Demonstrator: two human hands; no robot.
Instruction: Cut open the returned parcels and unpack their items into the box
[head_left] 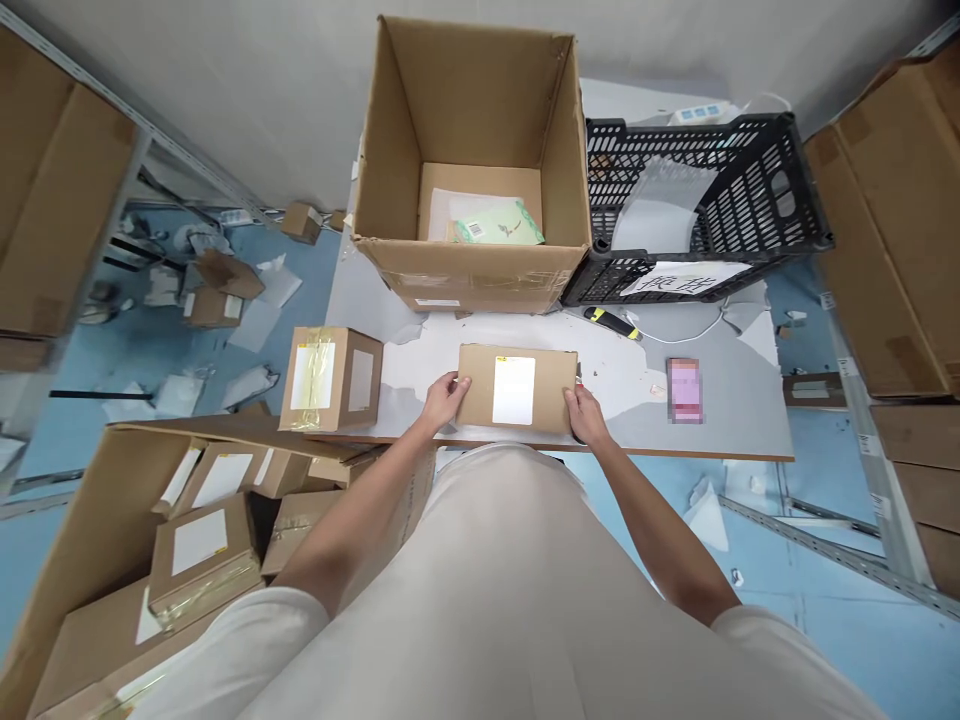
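Observation:
A small brown cardboard box [480, 390] with a white label lies at the front edge of the table, held from both ends. My left hand [444, 400] is closed on its left end, thumb on top. At the opposite end my right hand [587, 415] grips the box. Something thin and dark with a bit of red shows beside the right fingers, mostly hidden, and I cannot make out what it is. A taped carton [330, 380] stands to the left of my left hand. Behind the held box lies a yellow and black utility knife [613, 323].
A large open carton [472, 262] holds a green packet [500, 224]. Beside it, a black plastic crate [787, 190] contains white sheets. A blurred pink item [685, 390] lies on the table [742, 425]. At lower left, a big box [82, 520] holds several parcels. Shelves flank both sides.

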